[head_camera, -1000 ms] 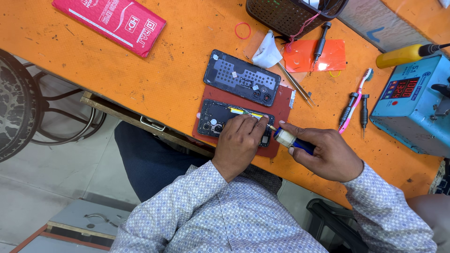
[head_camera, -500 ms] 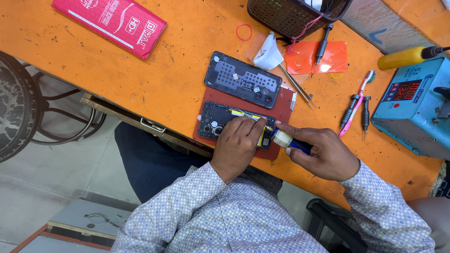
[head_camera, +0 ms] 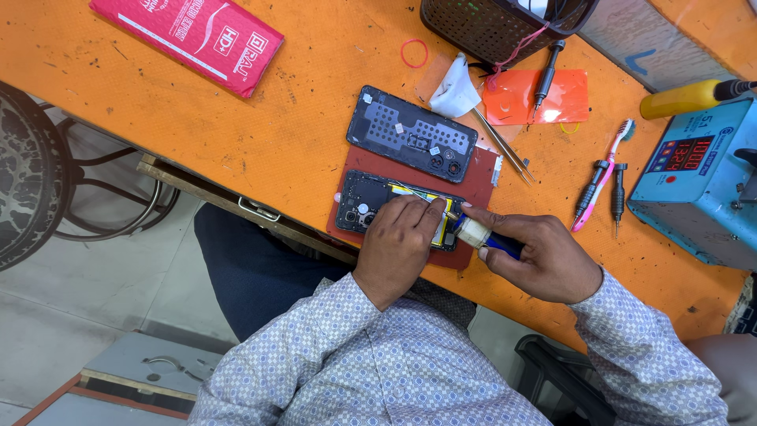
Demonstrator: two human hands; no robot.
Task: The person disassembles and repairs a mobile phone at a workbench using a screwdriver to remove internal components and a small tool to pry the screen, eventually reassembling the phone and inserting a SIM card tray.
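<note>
An opened dark phone (head_camera: 364, 207) lies on a dark red mat (head_camera: 478, 186) near the front edge of the orange bench. My left hand (head_camera: 400, 244) rests on the phone's right half, fingers pressing down by a yellow strip. My right hand (head_camera: 539, 255) grips a small white and blue tool (head_camera: 482, 235) whose tip points at the phone's right end. The phone's removed back cover (head_camera: 412, 133) lies just beyond the mat.
A blue box with a red digit display (head_camera: 698, 177) stands at the right, a yellow-handled tool (head_camera: 684, 99) above it. Screwdrivers and a pink toothbrush (head_camera: 601, 177), tweezers (head_camera: 501, 144), an orange sheet (head_camera: 514, 99), a black basket (head_camera: 489, 24) and a red packet (head_camera: 193, 38) lie around.
My right hand has slid the tool slightly left toward the phone's end. My left hand stays pressed on the phone.
</note>
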